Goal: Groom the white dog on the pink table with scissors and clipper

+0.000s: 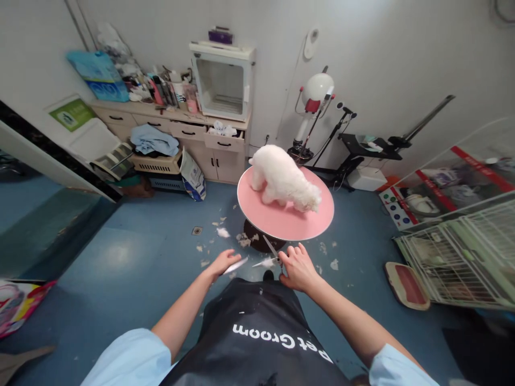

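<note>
A fluffy white dog stands on a round pink grooming table, its head lowered towards the tabletop at the right. In front of the table, my right hand grips a pair of scissors by the handles, blades spread apart. My left hand is closed on a pale, flat comb; its teeth cannot be made out. Both hands are apart from the dog, held just above a dark apron.
White fur tufts litter the blue floor around the table base. A drawer cabinet with bottles and a white drying box lines the wall. A stand dryer is behind the table; wire cages stand right.
</note>
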Available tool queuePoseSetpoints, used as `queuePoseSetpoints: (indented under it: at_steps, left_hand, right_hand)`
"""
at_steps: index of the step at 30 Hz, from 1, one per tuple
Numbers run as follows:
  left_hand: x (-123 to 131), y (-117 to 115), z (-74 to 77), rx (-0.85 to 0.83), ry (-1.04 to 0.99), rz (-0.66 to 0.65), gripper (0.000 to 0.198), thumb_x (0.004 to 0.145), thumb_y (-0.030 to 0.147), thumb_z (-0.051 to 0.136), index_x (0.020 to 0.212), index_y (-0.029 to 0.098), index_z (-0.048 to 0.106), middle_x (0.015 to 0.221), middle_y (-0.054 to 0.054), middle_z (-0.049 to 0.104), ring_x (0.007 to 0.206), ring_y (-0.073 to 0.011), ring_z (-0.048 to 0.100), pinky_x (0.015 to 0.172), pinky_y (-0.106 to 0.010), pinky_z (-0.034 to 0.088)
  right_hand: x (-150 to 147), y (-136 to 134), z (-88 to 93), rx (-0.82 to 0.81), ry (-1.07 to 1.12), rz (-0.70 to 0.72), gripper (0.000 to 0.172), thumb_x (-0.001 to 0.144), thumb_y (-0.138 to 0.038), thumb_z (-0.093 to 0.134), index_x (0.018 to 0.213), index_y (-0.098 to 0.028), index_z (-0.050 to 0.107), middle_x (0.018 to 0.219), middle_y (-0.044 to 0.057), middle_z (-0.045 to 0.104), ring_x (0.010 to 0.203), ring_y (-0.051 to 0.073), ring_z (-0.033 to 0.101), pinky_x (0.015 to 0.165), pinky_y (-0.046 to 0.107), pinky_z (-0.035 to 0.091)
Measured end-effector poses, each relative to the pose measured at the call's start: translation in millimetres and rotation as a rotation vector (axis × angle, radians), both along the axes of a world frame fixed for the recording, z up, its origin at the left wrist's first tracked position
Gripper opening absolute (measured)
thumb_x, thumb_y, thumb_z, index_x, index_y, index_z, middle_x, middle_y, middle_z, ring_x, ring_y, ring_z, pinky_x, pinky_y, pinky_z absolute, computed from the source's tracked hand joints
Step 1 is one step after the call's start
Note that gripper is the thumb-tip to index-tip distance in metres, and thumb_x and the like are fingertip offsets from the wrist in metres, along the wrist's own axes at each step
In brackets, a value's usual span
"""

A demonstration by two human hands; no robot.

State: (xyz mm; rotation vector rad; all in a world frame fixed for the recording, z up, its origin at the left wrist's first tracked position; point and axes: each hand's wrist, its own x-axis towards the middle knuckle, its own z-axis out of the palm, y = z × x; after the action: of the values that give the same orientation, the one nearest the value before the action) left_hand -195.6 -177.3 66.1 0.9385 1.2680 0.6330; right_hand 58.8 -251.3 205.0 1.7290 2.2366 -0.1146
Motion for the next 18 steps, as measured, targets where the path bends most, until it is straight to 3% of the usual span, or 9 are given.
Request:
queuePoseSetpoints:
  at_steps: [4, 8, 10, 13, 18]
  left_hand:
    - [12.7, -12.7, 8.4, 0.202, 0.070, -0.440, 0.044, 0.057, 0.033, 0.082, 0.096, 0.015, 0.076, 0.096, -0.008, 0.072, 0.082, -0.0212, 0.061, 0.074, -0.028, 0.044]
    - [38.0, -12.7, 25.4, 0.419, 0.105, -0.670, 0.026, 0.061, 0.037, 0.078, 0.074, 0.015, 0.075, 0.071, 0.000, 0.064, 0.066, -0.0143, 0.052, 0.061, -0.024, 0.034]
    - [48.9, -13.6, 26.0, 0.399, 0.105, -0.662, 0.026, 0.066, 0.039, 0.073, 0.061, 0.014, 0.069, 0.057, 0.003, 0.052, 0.058, -0.0111, 0.044, 0.056, -0.024, 0.029]
    - [64.0, -20.9, 17.6, 0.315, 0.019, -0.519, 0.033, 0.070, 0.041, 0.066, 0.053, 0.014, 0.061, 0.050, 0.004, 0.044, 0.053, -0.0096, 0.038, 0.054, -0.024, 0.027]
    - [74.8, -25.5, -1.5, 0.214, -0.046, -0.147, 0.029, 0.067, 0.040, 0.069, 0.053, 0.015, 0.062, 0.054, 0.000, 0.055, 0.060, -0.0145, 0.049, 0.060, -0.025, 0.038]
  right_hand:
    - [-7.2, 5.6, -0.4, -0.016, -0.009, 0.036, 0.045, 0.067, -0.037, 0.070, 0.107, -0.016, 0.063, 0.102, 0.016, 0.061, 0.099, 0.032, 0.055, 0.108, 0.047, 0.017]
    - [-16.0, 6.9, 0.2, -0.024, -0.018, 0.105, 0.046, 0.066, -0.036, 0.070, 0.107, -0.014, 0.064, 0.102, 0.017, 0.061, 0.097, 0.033, 0.055, 0.108, 0.048, 0.019]
    - [-18.2, 5.9, -0.4, -0.026, -0.021, 0.127, 0.046, 0.066, -0.035, 0.070, 0.106, -0.014, 0.064, 0.101, 0.017, 0.061, 0.096, 0.033, 0.056, 0.108, 0.049, 0.019]
    - [-18.8, 3.4, -1.5, -0.008, -0.022, 0.133, 0.045, 0.065, -0.033, 0.070, 0.105, -0.014, 0.064, 0.100, 0.016, 0.061, 0.095, 0.033, 0.056, 0.109, 0.050, 0.018]
    - [-3.9, 1.6, -11.9, -0.005, 0.024, 0.099, 0.045, 0.061, -0.030, 0.072, 0.101, -0.012, 0.065, 0.100, 0.018, 0.061, 0.097, 0.034, 0.056, 0.110, 0.053, 0.020]
